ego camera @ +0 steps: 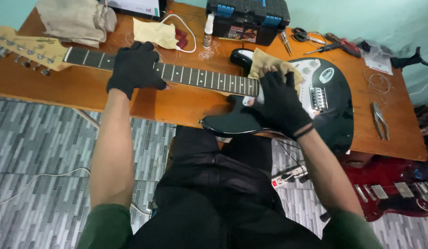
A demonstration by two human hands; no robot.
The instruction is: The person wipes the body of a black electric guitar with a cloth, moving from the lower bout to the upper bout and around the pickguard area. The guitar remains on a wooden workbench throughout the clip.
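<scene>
- A black electric guitar point(278, 110) is laid flat across a wooden table point(85, 85), with its headstock point(25, 50) to the left and its body at the right, near the table's front edge.
- The neck point(200, 78) is held down by the left hand point(134, 68), which wears a black glove; its fingers are curled over the fretboard and kept close together.
- A folded yellowish cloth point(269, 64) is pressed on the guitar body, where the neck joins it, by the gloved right hand point(281, 103). The fingers are slightly spread and lie flat on the cloth; nothing is pinched between them.
- No strings are seen on the neck, and thin loose wire lies in coils on the table at the right point(377, 83).
- The step in hand is judged to be the wiping of the body near the white pickguard point(315, 80), while the instrument is kept steady at the neck.
- For the next move, even pressure is called for, and the cloth should be led around the bridge point(318, 97) and the knobs, so that it is not caught on them.
- Behind the guitar are seen a black toolbox point(248, 18), a small spray bottle point(208, 30), a second cloth point(154, 33), scissors point(304, 36) and pliers point(380, 121).
- A red guitar point(394, 189) lies on the floor at the right.
</scene>
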